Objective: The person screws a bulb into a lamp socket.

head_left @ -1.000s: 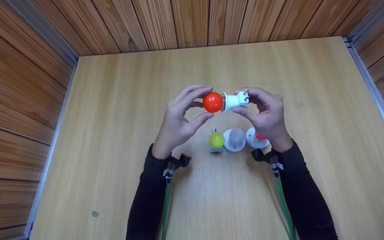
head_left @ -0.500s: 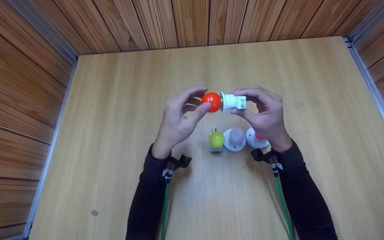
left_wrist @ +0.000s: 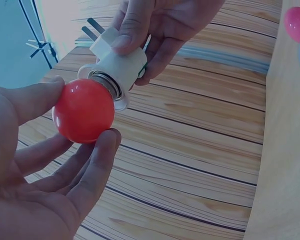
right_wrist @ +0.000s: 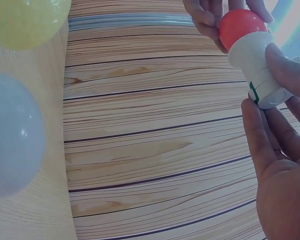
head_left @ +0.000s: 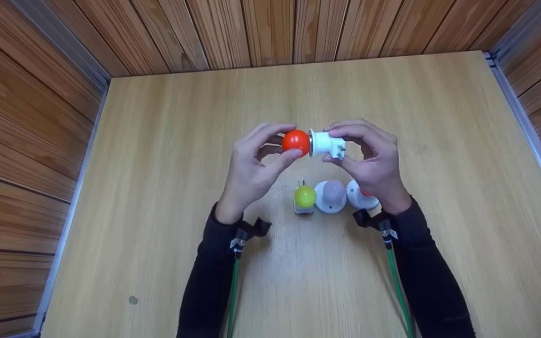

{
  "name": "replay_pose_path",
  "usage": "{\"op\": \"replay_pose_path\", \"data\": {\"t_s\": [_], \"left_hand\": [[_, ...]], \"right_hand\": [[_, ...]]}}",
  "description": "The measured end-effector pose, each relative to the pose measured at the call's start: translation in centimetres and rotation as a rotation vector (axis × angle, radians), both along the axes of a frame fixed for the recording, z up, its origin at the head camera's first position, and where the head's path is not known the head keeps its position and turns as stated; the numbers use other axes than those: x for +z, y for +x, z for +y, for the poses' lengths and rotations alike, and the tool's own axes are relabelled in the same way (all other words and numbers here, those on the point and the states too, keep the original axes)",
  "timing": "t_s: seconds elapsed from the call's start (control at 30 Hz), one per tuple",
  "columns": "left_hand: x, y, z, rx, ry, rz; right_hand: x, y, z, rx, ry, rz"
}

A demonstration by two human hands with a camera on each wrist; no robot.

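My left hand (head_left: 256, 169) pinches a round red light bulb (left_wrist: 85, 111) between thumb and fingertips, above the table. A white plug-in lamp socket (right_wrist: 255, 65) sits against the bulb's base, held by my right hand (head_left: 374, 155) with thumb and fingers. In the left wrist view, part of the bulb's metal screw base (left_wrist: 106, 82) shows at the socket's mouth. Two metal prongs (left_wrist: 91, 29) stick out from the socket's far end. How deep the base sits inside is hidden.
Nearer on the table (head_left: 158, 197) stand a yellow-green bulb (head_left: 305, 197) on a pronged socket, a whitish bulb (head_left: 334, 191) on a round white base, and another round white base (head_left: 360, 197) with a red bulb mostly hidden by my right hand. Wooden walls (head_left: 270, 33) border the table.
The socket has turned about its long axis in my right hand, its prongs passing out of sight and showing again lower. My left thumb has come onto the bulb, which has shifted slightly left.
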State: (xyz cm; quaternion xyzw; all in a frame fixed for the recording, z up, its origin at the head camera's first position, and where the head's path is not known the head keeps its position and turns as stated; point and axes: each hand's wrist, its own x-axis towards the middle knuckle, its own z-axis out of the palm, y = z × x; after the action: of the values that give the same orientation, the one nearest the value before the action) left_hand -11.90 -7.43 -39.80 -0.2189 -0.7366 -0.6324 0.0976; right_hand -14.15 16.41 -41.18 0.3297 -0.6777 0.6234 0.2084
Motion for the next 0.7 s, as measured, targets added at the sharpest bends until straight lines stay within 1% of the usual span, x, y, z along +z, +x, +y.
{"op": "replay_pose_path", "data": {"t_s": [0.7], "left_hand": [[0.14, 0.07, 0.14, 0.004, -0.010, 0.059]], "right_hand": [[0.12, 0.07, -0.04, -0.003, -0.004, -0.002]]}}
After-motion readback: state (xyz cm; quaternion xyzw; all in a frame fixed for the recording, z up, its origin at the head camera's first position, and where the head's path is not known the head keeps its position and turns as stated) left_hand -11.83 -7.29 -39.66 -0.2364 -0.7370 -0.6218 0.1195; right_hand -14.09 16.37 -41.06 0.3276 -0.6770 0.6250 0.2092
